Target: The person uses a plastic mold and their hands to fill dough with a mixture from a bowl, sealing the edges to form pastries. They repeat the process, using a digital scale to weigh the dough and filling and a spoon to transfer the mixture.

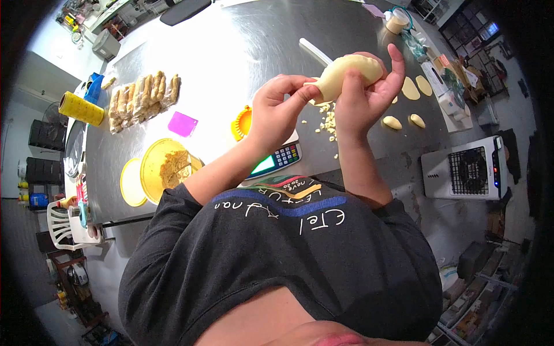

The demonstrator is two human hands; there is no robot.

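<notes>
Both hands are raised over a steel table (242,40) and share one pale, folded piece of dough (346,72), shaped like a half-moon pastry. My right hand (366,98) cradles it from below and behind, with the fingers curled round it. My left hand (277,109) pinches its left tip between thumb and fingers. Dough crumbs (328,122) lie on the table under the hands.
Near my body sit a scale with a keypad (278,158), an orange mould (242,122), a purple scraper (183,124), a yellow bowl of filling (167,167) and its lid (131,181). Finished pastries (141,97) lie at left. Dough discs (411,88) and small lumps (392,122) lie at right.
</notes>
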